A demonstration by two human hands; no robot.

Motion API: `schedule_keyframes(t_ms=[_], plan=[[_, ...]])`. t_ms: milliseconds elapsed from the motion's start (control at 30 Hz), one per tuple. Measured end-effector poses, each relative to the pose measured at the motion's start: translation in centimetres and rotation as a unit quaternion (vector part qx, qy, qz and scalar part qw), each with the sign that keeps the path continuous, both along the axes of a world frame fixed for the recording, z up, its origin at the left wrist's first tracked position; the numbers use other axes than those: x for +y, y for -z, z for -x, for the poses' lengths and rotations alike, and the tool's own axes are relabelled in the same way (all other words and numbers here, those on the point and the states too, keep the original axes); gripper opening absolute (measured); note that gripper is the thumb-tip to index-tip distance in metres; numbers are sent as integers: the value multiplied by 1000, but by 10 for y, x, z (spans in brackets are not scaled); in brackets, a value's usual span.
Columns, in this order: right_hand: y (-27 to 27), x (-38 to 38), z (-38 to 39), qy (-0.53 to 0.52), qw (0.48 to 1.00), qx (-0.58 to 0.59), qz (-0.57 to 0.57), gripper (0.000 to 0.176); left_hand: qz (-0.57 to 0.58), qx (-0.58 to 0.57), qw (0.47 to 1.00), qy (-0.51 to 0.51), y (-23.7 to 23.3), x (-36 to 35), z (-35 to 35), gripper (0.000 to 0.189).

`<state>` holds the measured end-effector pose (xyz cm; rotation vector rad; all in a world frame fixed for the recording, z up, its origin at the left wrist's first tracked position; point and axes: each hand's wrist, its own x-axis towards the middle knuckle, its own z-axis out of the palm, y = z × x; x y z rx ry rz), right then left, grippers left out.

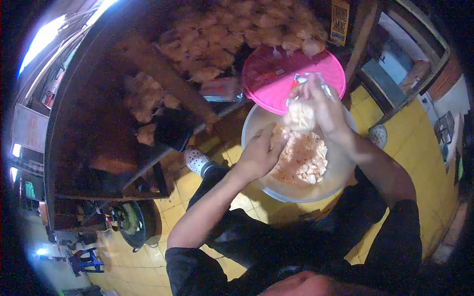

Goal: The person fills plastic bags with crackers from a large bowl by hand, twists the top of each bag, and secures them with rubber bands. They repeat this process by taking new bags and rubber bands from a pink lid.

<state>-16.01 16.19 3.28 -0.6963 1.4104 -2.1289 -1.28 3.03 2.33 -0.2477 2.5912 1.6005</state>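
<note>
A small clear plastic bag (299, 116), its lower part filled with pale thin chips, hangs over the large translucent tub (251, 132). My right hand (323, 106) is closed on the top of this bag. Lower down, my left hand (260, 152) reaches over the tub's left side, its fingers curled around some chips close to the bag's bottom. More chips (308, 167) lie heaped inside the tub. Behind the bag, a round pink lid (264, 76) overlaps the tub's far rim.
Many filled bags (217, 37) cover the dark wooden table beyond, and a smaller group (145, 96) lies at left. A packet of plastic bags (219, 91) and a black phone-like object (173, 129) sit near the table's edge. A dark basin (132, 224) stands on the yellow tiles (140, 264).
</note>
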Motion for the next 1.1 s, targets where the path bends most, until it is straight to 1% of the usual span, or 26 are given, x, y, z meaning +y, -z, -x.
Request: schedule_keyframes(t_ms=[33,67,100,133,167,200,233,300,367,433,467,500,567,600,633,667,700,767,800,867,900,933,967,1033,1067,1100], plan=[[5,1,-5,-1,1000,0,0,40,28,-53,998,18,-4,-1,-1,65],[5,2,-19,17,990,137,-36,33,-51,-88,993,54,-3,-2,4,75],[2,2,-27,34,959,271,-72,26,-50,-88,993,54,-2,3,3,75],[-7,2,-25,53,810,580,-65,18,-375,-124,918,42,-1,11,0,74],[-8,4,-30,43,729,681,-48,32,-658,-146,739,26,-7,18,-3,74],[-4,5,-37,43,659,746,-83,41,-679,-125,722,33,1,18,-4,72],[-3,6,-45,44,659,747,-82,41,-679,-124,723,33,12,14,-8,72],[-3,7,-57,-48,621,779,-66,46,-760,-85,644,6,23,8,-12,62],[-7,13,-60,-67,603,793,-49,54,-732,-74,677,22,25,8,-11,58],[-5,15,-60,-37,633,772,-47,66,-672,-48,737,51,19,10,-10,50],[-4,11,-59,31,587,808,-41,36,-641,-35,764,64,16,11,-10,47],[-3,12,-60,29,587,808,-40,36,-641,-34,764,62,12,10,-9,47],[-2,17,-60,10,653,755,-54,38,-718,-71,681,125,2,5,-5,41],[-4,17,-58,10,653,755,-53,38,-718,-70,682,124,3,4,-5,41],[-10,17,-54,17,645,762,-61,36,-645,-18,761,69,6,2,-6,44],[-16,16,-50,24,635,769,-70,48,-562,35,826,14,1,3,-6,48],[-21,17,-46,23,634,770,-69,48,-562,37,826,14,-5,5,-4,48],[-28,16,-41,100,686,707,-142,23,-523,139,834,-102,-18,12,6,35],[-25,11,-38,97,686,707,-142,23,-525,166,826,-125,-15,13,10,31],[-15,-2,-33,137,806,574,-43,35,-508,149,834,-155,-18,13,12,22],[-15,-1,-31,137,806,574,-44,35,-489,132,842,-183,-21,14,12,16],[-14,2,-29,40,895,433,-104,43,-509,111,831,-197,-26,17,10,17],[-13,3,-27,-58,947,273,-159,52,-508,110,831,-196,-32,18,9,17],[-6,1,-25,-46,953,270,-132,55,-519,78,839,-146,-40,18,6,17],[-7,4,-23,-156,975,138,-82,52,-512,65,848,-119,-35,13,5,21],[-8,6,-21,-261,965,2,-29,49,-512,64,849,-118,-29,6,5,21]])
